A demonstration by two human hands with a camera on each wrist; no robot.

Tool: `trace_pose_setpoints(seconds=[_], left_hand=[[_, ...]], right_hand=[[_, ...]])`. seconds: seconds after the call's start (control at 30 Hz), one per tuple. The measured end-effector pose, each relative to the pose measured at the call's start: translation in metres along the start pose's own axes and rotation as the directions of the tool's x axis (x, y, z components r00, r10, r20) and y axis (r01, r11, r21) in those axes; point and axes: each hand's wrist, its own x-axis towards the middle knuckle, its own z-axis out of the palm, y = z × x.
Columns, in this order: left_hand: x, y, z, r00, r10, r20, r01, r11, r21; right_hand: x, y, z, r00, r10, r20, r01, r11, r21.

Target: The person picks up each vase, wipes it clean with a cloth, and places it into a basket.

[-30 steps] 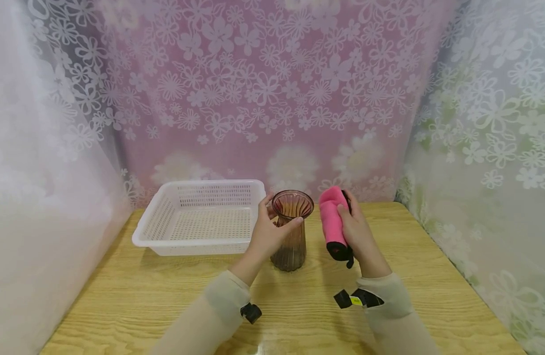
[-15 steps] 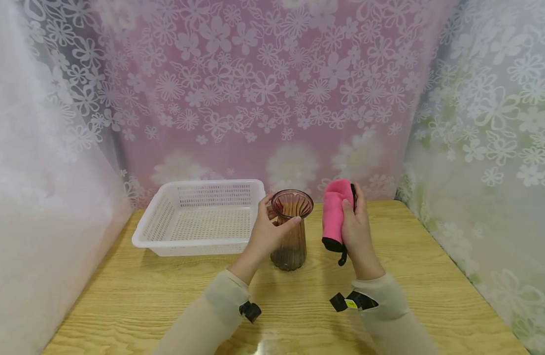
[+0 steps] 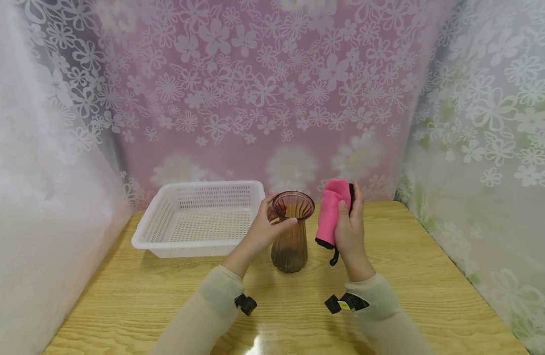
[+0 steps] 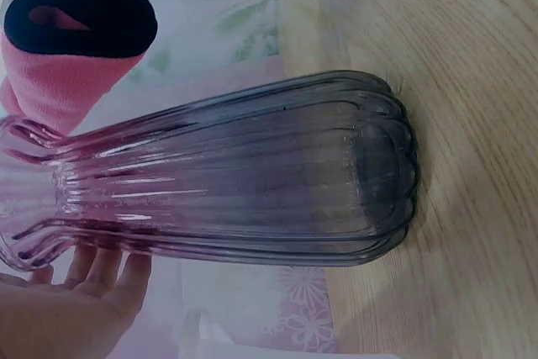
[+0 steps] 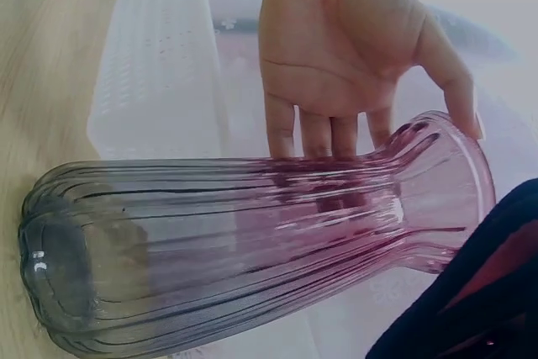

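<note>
Setting: flower-print curtains close round a wooden table (image 3: 121,291); a white perforated basket (image 3: 201,217) sits just left of the vase.
Vase (image 3: 292,231): upright near the table's middle; ribbed tinted glass, judged rigid, breakable, fairly heavy and slick, so the narrow neck under the flared rim looks the surest hold.
Cloth (image 3: 330,212): pink rolled fabric with black edging, held off the table just right of the vase's rim; judged soft and light.
Left hand (image 3: 265,231): fingers (image 5: 315,132) and thumb curl round the vase's neck.
Right hand (image 3: 350,231): fingers wrap the cloth.
</note>
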Motion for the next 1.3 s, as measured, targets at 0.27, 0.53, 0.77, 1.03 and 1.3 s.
trace_pose_setpoints(seconds=[0.27,0.53,0.77,1.03,1.3], left_hand=[[0.004,-0.003,-0.009,0.997,0.014,0.069,-0.013,1.0,-0.012],[0.006,-0.006,-0.014,0.993,0.023,0.114,-0.02,1.0,-0.024],[0.007,-0.008,-0.014,0.992,0.042,0.119,-0.038,0.999,-0.032],[0.008,-0.007,-0.013,0.992,0.041,0.115,-0.034,0.997,-0.066],[0.007,-0.008,-0.013,0.993,0.029,0.114,-0.022,0.997,-0.07]], right_hand=[[-0.001,0.009,0.005,0.997,-0.067,-0.036,0.067,0.998,0.002],[-0.008,0.014,0.019,0.991,-0.122,-0.045,0.121,0.992,-0.031],[-0.019,-0.011,0.033,0.982,-0.181,-0.048,0.179,0.983,-0.034],[-0.018,-0.014,0.047,0.963,-0.257,-0.079,0.255,0.966,-0.035],[-0.019,-0.013,0.055,0.959,-0.275,-0.076,0.269,0.96,-0.072]])
